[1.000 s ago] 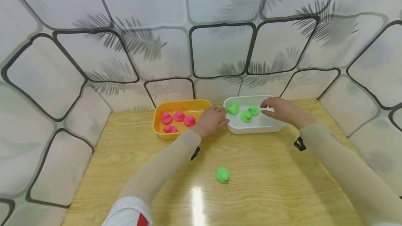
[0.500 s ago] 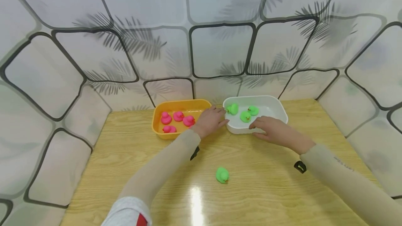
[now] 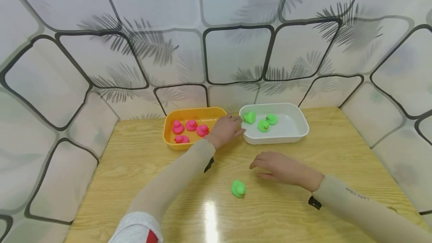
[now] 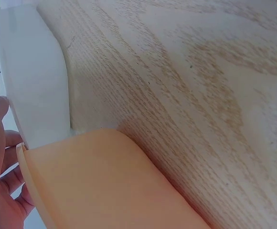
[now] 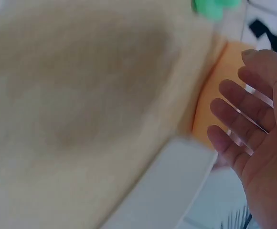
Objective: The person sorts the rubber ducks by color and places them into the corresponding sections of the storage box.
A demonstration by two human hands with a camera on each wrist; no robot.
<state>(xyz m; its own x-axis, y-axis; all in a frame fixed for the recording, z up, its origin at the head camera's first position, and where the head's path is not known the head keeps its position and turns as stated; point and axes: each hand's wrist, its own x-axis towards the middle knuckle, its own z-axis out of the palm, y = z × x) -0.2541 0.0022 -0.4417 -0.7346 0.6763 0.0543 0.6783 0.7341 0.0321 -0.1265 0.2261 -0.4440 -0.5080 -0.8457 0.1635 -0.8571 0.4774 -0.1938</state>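
Rubbery green duck (image 3: 238, 189) near right hand (image 3: 281, 168)

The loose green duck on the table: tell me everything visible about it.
The green duck is a small, bright green toy that looks like rubber or soft plastic, with a rounded body and a head; finer detail is too small to tell. It sits alone on the wooden table, beside a glare patch, well in front of the white tray. Nothing touches it. The right hand is nearest, open, just beyond it to the right.
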